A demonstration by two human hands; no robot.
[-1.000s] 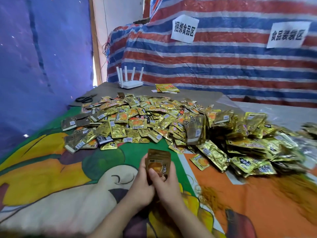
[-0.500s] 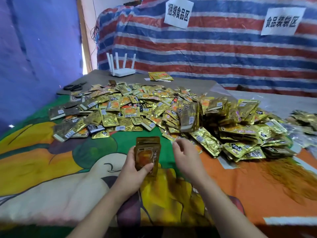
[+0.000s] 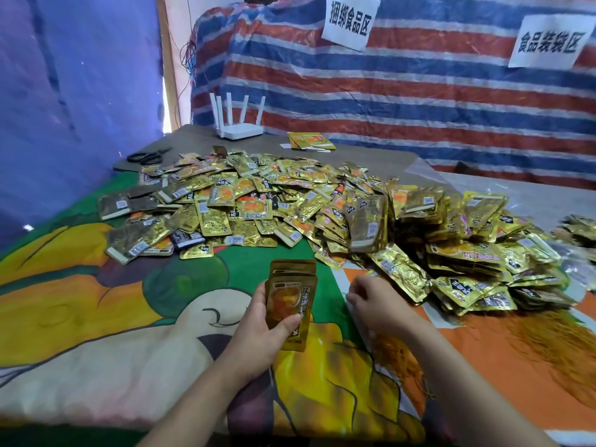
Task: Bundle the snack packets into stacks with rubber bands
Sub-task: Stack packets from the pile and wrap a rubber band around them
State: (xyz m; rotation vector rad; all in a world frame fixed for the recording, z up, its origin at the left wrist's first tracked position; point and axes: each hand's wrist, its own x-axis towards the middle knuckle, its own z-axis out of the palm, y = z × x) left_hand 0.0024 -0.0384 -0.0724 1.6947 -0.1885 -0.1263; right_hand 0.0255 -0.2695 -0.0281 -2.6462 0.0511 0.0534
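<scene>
Head view: left hand (image 3: 258,330) grips a small packet stack (image 3: 290,298); right hand (image 3: 375,304), fingers curled and seemingly empty, hovers beside it, should square edges before banding

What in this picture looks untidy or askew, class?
The small stack of gold foil snack packets gripped in the left hand is uneven: its packets sit offset, edges not flush. Behind it, the big heap of loose gold packets sprawls unsorted across the colourful cartoon cloth.
</scene>
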